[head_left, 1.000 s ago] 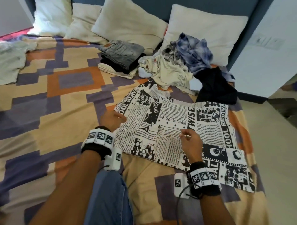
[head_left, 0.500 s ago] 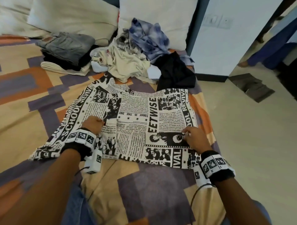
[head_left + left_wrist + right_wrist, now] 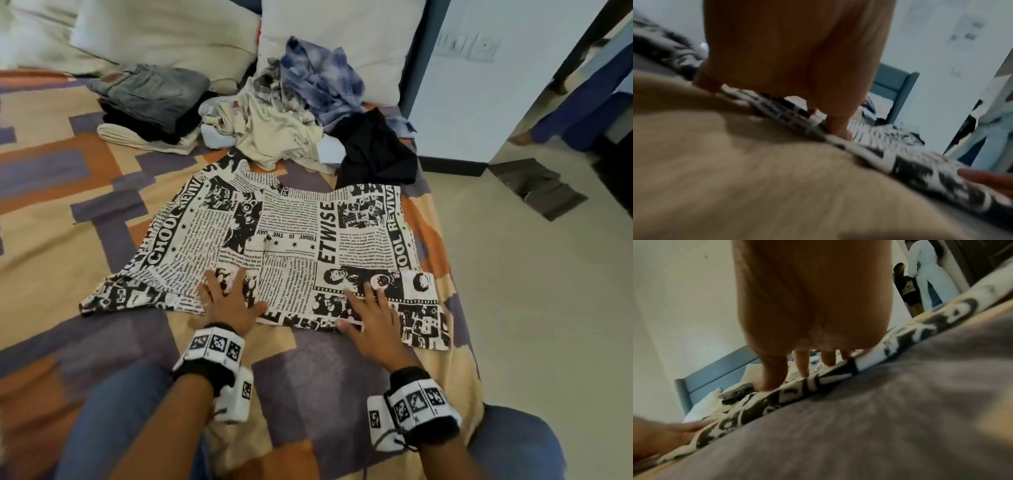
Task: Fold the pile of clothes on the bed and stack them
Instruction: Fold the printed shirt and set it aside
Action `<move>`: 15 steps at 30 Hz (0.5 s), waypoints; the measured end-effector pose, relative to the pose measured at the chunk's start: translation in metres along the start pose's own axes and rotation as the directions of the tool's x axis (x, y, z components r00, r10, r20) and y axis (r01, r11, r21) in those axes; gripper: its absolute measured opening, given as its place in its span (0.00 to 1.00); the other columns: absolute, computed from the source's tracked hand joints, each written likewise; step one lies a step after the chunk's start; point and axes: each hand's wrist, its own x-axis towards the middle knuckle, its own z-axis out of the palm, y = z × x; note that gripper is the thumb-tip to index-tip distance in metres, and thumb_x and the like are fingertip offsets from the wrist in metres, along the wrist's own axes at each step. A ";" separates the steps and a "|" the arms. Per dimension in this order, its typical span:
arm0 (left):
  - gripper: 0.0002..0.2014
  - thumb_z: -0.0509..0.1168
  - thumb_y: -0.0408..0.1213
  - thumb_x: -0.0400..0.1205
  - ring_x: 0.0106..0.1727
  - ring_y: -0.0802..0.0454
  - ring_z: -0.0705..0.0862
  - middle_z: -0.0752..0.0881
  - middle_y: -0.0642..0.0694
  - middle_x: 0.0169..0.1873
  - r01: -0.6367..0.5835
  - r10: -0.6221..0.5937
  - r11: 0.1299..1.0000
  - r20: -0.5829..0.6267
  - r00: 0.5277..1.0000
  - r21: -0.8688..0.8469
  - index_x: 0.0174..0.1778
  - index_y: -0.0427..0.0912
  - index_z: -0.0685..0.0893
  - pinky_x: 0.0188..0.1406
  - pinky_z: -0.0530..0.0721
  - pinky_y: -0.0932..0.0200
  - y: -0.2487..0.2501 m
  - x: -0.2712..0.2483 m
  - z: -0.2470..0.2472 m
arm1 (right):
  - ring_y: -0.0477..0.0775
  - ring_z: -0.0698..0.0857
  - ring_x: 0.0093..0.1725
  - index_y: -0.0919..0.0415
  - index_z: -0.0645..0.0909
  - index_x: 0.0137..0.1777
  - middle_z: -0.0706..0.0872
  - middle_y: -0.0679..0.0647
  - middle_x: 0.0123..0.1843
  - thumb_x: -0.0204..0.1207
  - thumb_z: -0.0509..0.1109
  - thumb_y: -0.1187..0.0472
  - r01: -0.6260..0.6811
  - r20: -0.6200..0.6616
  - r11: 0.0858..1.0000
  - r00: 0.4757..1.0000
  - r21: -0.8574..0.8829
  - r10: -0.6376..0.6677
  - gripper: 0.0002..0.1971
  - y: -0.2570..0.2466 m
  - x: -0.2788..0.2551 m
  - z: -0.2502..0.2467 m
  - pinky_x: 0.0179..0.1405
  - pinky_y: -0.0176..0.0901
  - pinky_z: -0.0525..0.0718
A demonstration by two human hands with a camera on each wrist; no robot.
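Covering the bed (image 3: pixel 68 219) is a spread patterned in orange, purple and cream blocks, seen in the head view with white pillows (image 3: pixel 164 31) lined along the upper edge. At the centre of the frame a black-and-white newspaper-print garment (image 3: pixel 291 240) is spread flat on the bed. Above it, at upper centre, an unfolded pile of clothes (image 3: pixel 294 113) is heaped, with a black piece at its right edge. At the upper left of that pile a folded stack (image 3: pixel 150 102) is seen, topped by grey jeans. The left hand (image 3: pixel 227 301) is laid flat on the lower edge of the print garment with fingers spread and nothing gripped. The right hand (image 3: pixel 371 318) is likewise pressed flat on the lower edge, just right of the left hand, fingers extended.

From the left wrist view, blurred, the left hand (image 3: pixel 797 65) is shown from behind the palm, its fingertips (image 3: pixel 838 129) set down on the print garment (image 3: pixel 900 162); a fingertip of the right hand (image 3: pixel 986 178) enters at the lower right.

From the right wrist view, also blurred, the right hand (image 3: pixel 813 305) is seen with straight fingers (image 3: pixel 774 374) touching the print garment (image 3: pixel 777 402), and the left hand (image 3: pixel 663 438) is glimpsed at the lower left. Two standing people (image 3: pixel 920 280) are visible at the upper right.
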 end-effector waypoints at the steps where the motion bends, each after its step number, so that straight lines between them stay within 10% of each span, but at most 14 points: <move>1: 0.42 0.62 0.65 0.79 0.83 0.39 0.30 0.27 0.47 0.82 0.001 -0.001 1.000 0.015 1.000 0.008 0.82 0.71 0.42 0.73 0.47 0.16 -0.006 -0.001 0.008 | 0.58 0.32 0.85 0.31 0.45 0.84 0.30 0.48 0.85 0.65 0.36 0.16 -0.010 0.070 0.995 0.997 -0.098 0.017 0.45 0.009 -0.005 0.001 0.79 0.73 0.36; 5: 0.44 0.60 0.67 0.79 0.80 0.38 0.23 0.21 0.50 0.79 0.022 -0.021 1.000 0.060 0.998 -0.006 0.80 0.70 0.34 0.73 0.44 0.17 -0.014 0.000 0.013 | 0.64 0.33 0.85 0.26 0.39 0.81 0.30 0.43 0.85 0.79 0.51 0.28 -0.369 -0.007 0.916 0.928 -0.155 0.372 0.34 0.069 -0.035 -0.033 0.75 0.81 0.36; 8: 0.47 0.63 0.65 0.78 0.80 0.35 0.23 0.21 0.48 0.79 0.037 -0.034 0.999 0.073 0.997 -0.037 0.82 0.66 0.34 0.75 0.45 0.20 -0.013 0.004 0.012 | 0.69 0.47 0.86 0.45 0.63 0.84 0.50 0.61 0.88 0.82 0.58 0.36 -0.667 -0.147 0.745 0.737 -0.006 0.659 0.31 0.104 -0.058 -0.063 0.80 0.75 0.47; 12: 0.44 0.62 0.60 0.82 0.81 0.42 0.25 0.24 0.50 0.81 0.031 -0.028 0.991 0.028 0.999 -0.130 0.83 0.64 0.36 0.72 0.41 0.15 -0.008 -0.017 0.017 | 0.71 0.84 0.57 0.68 0.88 0.52 0.88 0.70 0.55 0.80 0.69 0.51 -0.437 -0.468 0.782 0.632 0.444 0.618 0.18 0.085 -0.078 -0.070 0.58 0.56 0.79; 15: 0.41 0.67 0.52 0.81 0.85 0.43 0.37 0.35 0.49 0.85 0.028 -0.051 0.957 -0.074 0.996 -0.287 0.84 0.60 0.48 0.72 0.42 0.17 -0.009 -0.028 0.019 | 0.70 0.87 0.40 0.74 0.84 0.43 0.87 0.70 0.39 0.79 0.72 0.50 -0.349 -0.209 0.494 0.609 0.796 0.766 0.22 0.046 -0.076 -0.048 0.47 0.62 0.86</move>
